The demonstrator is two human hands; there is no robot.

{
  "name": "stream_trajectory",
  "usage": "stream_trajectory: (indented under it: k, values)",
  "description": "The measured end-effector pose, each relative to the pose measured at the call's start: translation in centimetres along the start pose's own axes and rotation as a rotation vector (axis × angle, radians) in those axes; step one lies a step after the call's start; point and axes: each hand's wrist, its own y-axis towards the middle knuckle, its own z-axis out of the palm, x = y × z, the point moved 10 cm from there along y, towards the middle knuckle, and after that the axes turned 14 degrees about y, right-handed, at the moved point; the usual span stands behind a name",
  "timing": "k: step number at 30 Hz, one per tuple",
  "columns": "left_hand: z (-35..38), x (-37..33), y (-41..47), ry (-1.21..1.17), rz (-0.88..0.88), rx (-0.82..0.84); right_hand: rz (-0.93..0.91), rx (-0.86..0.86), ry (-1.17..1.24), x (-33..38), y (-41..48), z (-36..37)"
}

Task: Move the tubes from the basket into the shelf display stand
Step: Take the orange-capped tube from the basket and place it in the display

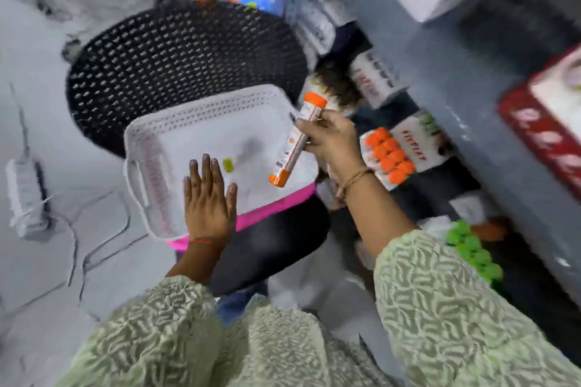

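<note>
My right hand (330,138) grips an orange-capped tube (295,138) around its middle, held tilted over the right rim of the white perforated basket (201,116). My left hand (209,195) lies flat and open on the basket's near side, fingers spread. A small green piece (228,165) and a blurred grey thing (248,148) lie in the basket. To the right, a white display stand (418,144) on the shelf holds several orange-capped tubes (388,155). Lower on the shelf stand several green-capped tubes (474,253).
The basket rests on a pink stool (273,207) in front of a black perforated stool (176,63). Grey shelving (465,78) with white and red boxes runs along the right. A power strip (26,198) and cables lie on the floor at left.
</note>
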Motion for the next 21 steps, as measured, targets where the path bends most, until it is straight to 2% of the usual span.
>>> stream_trajectory:
  k: [5,9,14,18,21]
  values:
    - [-5.5,-18.6,1.9,-0.066,0.451,-0.145,-0.241,-0.260,0.053,10.7,-7.9,-11.5]
    - [-9.3,-31.8,-2.4,-0.132,0.798,-0.255,-0.378,-0.476,-0.038,18.3,-15.8,-19.4]
    - [-10.5,-40.2,-9.2,-0.169,1.073,-0.288,-0.508,-0.681,-0.299,26.7,-23.9,-25.9]
    - [-9.0,-43.3,-11.7,-0.129,1.171,-0.216,-0.560,-0.824,-0.589,31.8,-26.7,-29.5]
    - [-8.2,-44.2,-11.9,-0.105,1.178,-0.162,-0.514,-0.816,-0.823,33.3,-26.2,-30.8]
